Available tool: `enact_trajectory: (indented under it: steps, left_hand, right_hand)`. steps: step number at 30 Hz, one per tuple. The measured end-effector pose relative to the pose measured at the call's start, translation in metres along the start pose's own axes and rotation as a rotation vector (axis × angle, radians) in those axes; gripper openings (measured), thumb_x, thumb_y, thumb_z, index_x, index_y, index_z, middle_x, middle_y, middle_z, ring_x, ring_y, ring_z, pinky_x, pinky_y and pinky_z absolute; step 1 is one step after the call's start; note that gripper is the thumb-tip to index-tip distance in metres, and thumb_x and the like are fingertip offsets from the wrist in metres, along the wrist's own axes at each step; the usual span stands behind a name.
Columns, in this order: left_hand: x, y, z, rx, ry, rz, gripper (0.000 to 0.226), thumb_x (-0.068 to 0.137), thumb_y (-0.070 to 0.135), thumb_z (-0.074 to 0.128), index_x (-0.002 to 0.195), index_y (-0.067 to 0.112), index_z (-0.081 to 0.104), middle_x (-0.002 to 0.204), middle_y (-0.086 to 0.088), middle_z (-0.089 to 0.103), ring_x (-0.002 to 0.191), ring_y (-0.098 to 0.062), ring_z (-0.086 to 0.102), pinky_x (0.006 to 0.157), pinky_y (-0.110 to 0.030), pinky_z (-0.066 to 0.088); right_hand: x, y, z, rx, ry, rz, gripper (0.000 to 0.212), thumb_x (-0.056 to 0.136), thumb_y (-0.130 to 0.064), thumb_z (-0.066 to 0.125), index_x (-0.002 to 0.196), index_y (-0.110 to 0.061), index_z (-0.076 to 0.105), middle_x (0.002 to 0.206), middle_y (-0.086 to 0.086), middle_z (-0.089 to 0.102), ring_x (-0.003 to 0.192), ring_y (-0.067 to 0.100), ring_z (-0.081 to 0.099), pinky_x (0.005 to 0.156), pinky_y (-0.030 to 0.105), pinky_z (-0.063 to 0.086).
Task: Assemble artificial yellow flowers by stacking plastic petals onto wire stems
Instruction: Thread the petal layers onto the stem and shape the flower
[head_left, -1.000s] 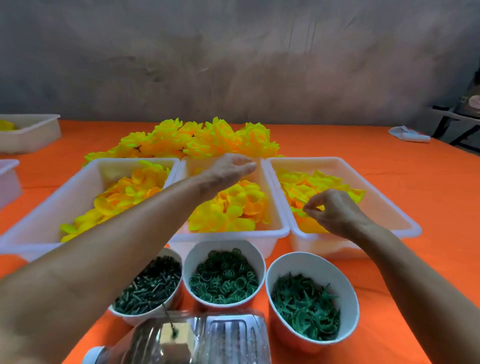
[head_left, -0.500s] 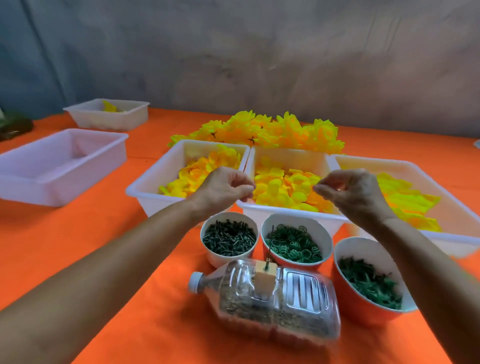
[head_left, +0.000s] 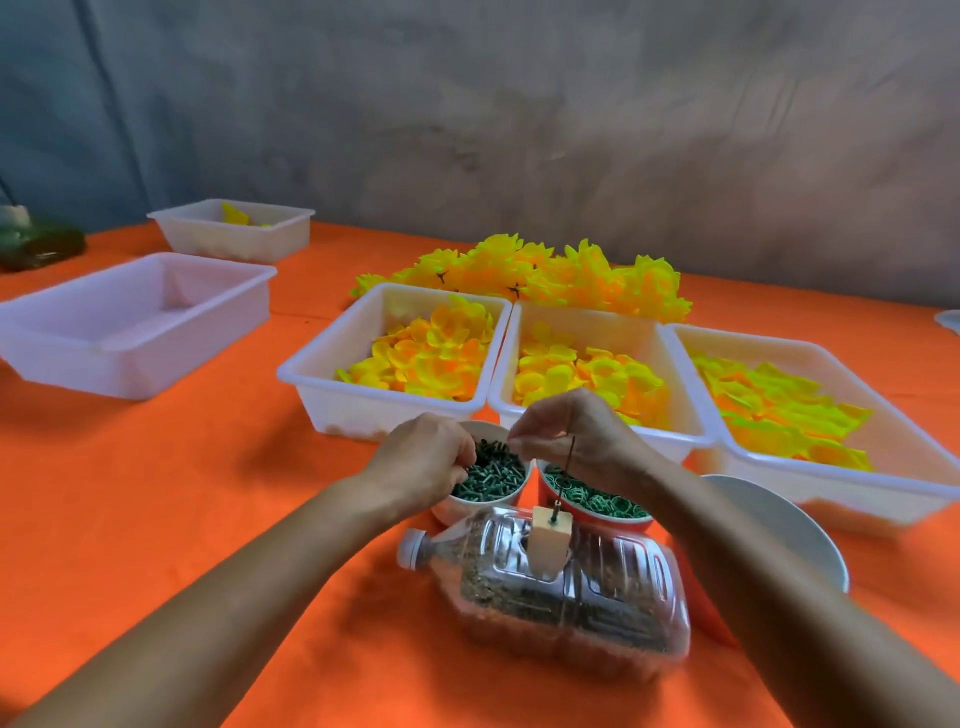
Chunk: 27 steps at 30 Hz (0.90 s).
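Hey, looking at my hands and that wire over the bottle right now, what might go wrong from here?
1. The thin upright wire stem stands in a small wooden block on a clear plastic bottle lying on its side; a sideways push from the right hand might bend it or rock the bottle.
2. The left hand reaches into the small bowl of dark green pieces, which sits close to the bottle; a knock might spill it.

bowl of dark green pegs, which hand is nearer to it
Left. The left hand sits over the near-left rim of the bowl of dark green pegs, fingers curled into it. The right hand is beside it, at the upright wire.
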<state>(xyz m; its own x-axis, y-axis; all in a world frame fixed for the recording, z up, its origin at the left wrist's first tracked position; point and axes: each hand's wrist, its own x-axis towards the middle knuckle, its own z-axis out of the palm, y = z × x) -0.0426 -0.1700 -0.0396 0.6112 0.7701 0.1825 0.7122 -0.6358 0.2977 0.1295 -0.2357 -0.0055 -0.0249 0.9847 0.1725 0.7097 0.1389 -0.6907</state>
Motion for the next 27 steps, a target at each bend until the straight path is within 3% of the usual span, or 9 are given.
enact_trajectory:
  steps: [3, 6, 9, 17, 20, 22, 27]
  left_hand:
    - [0.004, 0.002, 0.006, 0.149, -0.049, -0.014, 0.026, 0.09, 0.015, 0.058, 0.113, 0.019, 0.068, 0.12, -0.007, 0.063, 0.114, -0.027, 0.056, 0.089, -0.035, 0.045]
    - [0.007, 0.005, 0.008, 0.272, -0.094, -0.015, 0.022, 0.089, 0.012, 0.055, 0.106, 0.013, 0.069, 0.112, -0.01, 0.064, 0.105, -0.031, 0.059, 0.077, -0.034, 0.044]
    - [0.009, 0.009, 0.005, 0.309, -0.129, -0.012, 0.022, 0.085, 0.011, 0.055, 0.103, 0.012, 0.069, 0.108, -0.011, 0.064, 0.101, -0.032, 0.059, 0.066, -0.029, 0.035]
    - [0.009, 0.011, 0.004, 0.336, -0.084, 0.092, 0.022, 0.091, 0.013, 0.048, 0.111, 0.014, 0.057, 0.113, -0.008, 0.061, 0.105, -0.03, 0.058, 0.068, -0.032, 0.033]
    - [0.007, 0.006, 0.003, 0.244, -0.055, 0.104, 0.015, 0.087, 0.015, 0.05, 0.099, 0.013, 0.058, 0.109, -0.007, 0.058, 0.104, -0.028, 0.055, 0.068, -0.031, 0.031]
    - [0.006, 0.002, 0.002, 0.093, -0.011, 0.081, 0.005, 0.081, 0.015, 0.054, 0.086, 0.014, 0.055, 0.094, -0.006, 0.058, 0.095, -0.028, 0.056, 0.065, -0.03, 0.033]
    - [0.004, -0.004, -0.001, -0.204, 0.082, 0.006, 0.004, 0.079, 0.01, 0.062, 0.079, 0.013, 0.062, 0.075, -0.001, 0.058, 0.075, -0.02, 0.056, 0.067, -0.03, 0.043]
  right_hand:
    - [0.006, 0.001, 0.009, -0.056, -0.026, 0.017, 0.005, 0.081, -0.008, 0.071, 0.085, -0.007, 0.075, 0.082, 0.008, 0.073, 0.078, 0.015, 0.067, 0.072, 0.028, 0.052]
    - [0.012, 0.002, 0.015, -0.119, -0.041, 0.004, 0.007, 0.081, -0.007, 0.071, 0.086, -0.007, 0.075, 0.083, 0.007, 0.073, 0.074, 0.009, 0.064, 0.066, 0.02, 0.047]
    - [0.018, -0.001, 0.017, -0.199, -0.038, -0.001, 0.011, 0.08, -0.006, 0.069, 0.089, -0.007, 0.076, 0.086, 0.011, 0.073, 0.082, 0.017, 0.067, 0.066, 0.024, 0.046]
    - [0.02, -0.003, 0.027, -0.326, -0.015, 0.02, 0.017, 0.082, -0.013, 0.064, 0.091, -0.018, 0.077, 0.09, 0.013, 0.073, 0.085, 0.027, 0.065, 0.072, 0.037, 0.052]
    - [0.019, 0.001, 0.028, -0.318, -0.033, 0.029, 0.017, 0.081, -0.01, 0.062, 0.09, -0.013, 0.076, 0.088, 0.014, 0.072, 0.084, 0.029, 0.065, 0.074, 0.041, 0.053]
    - [0.018, 0.001, 0.029, -0.318, -0.044, 0.022, 0.017, 0.081, -0.008, 0.061, 0.089, -0.012, 0.076, 0.088, 0.013, 0.072, 0.083, 0.028, 0.066, 0.074, 0.042, 0.054]
    - [0.016, 0.002, 0.026, -0.18, -0.034, 0.041, 0.014, 0.08, -0.006, 0.065, 0.088, -0.01, 0.076, 0.086, 0.009, 0.073, 0.08, 0.018, 0.066, 0.07, 0.033, 0.053]
